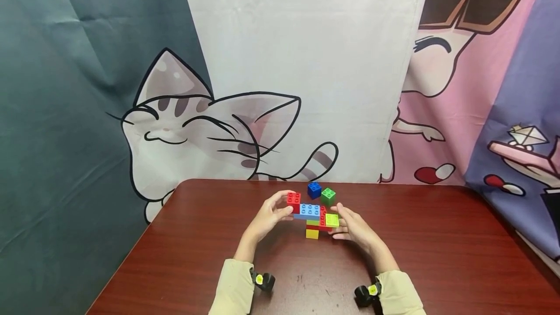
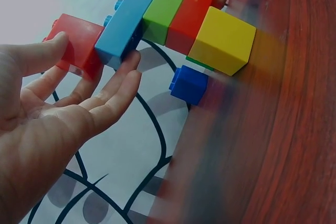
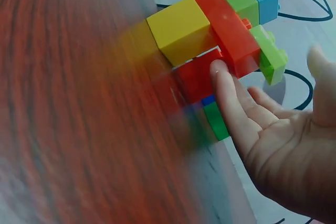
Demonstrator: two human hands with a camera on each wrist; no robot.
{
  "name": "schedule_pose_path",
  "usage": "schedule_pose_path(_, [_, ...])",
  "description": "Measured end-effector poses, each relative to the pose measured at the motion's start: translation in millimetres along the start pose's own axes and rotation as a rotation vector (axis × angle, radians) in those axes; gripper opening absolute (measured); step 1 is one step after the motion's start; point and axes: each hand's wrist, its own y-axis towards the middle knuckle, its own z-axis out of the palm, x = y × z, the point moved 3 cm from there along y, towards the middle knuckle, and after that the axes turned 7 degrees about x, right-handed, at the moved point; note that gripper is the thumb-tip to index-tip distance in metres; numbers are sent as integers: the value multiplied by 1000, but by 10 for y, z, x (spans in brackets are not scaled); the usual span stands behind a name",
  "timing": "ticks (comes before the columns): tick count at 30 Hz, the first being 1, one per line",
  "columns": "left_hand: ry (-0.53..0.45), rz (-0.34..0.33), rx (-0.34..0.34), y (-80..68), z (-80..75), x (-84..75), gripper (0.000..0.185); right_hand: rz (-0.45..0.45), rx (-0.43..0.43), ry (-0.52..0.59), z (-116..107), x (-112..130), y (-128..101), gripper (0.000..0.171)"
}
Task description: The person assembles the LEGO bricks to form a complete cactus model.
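A structure of toy building blocks stands on the table, with a yellow block (image 1: 312,234) at its foot and red and lime green ones above. Across its top lies a light blue block (image 1: 309,210), sticking out to the left. My left hand (image 1: 265,218) pinches the red block (image 2: 81,45) at that end, thumb on its near face and fingers behind and below. On the other side, my right hand (image 1: 356,227) has its fingers extended. In the right wrist view its fingertip overlaps a red block (image 3: 199,74), close to the lime green block (image 3: 269,56).
Behind the structure sit a dark blue block (image 1: 314,189) and a green block (image 1: 328,196), near the far edge of the brown table (image 1: 210,237). A printed cloth (image 1: 315,62) hangs beyond that edge.
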Motion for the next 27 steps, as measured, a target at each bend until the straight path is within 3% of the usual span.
schedule_pose_path(4, [3, -2, 2, 4, -27, 6, 47, 24, -87, 56, -1, -57, 40, 75])
schedule_pose_path(7, [8, -4, -6, -4, -49, 9, 47, 21, -168, 81, 1, -99, 90, 66])
schedule_pose_path(11, [9, -19, -14, -20, -66, 14, 47, 16, -212, 60, 21, -137, 148, 51])
schedule_pose_path(19, [17, -7, 6, -34, -84, 6, 48, -110, -219, -77, 49, -136, 224, 51])
schedule_pose_path(27, [12, -26, 16, -41, -90, 13, 47, -224, -110, -270, 42, -133, 271, 67])
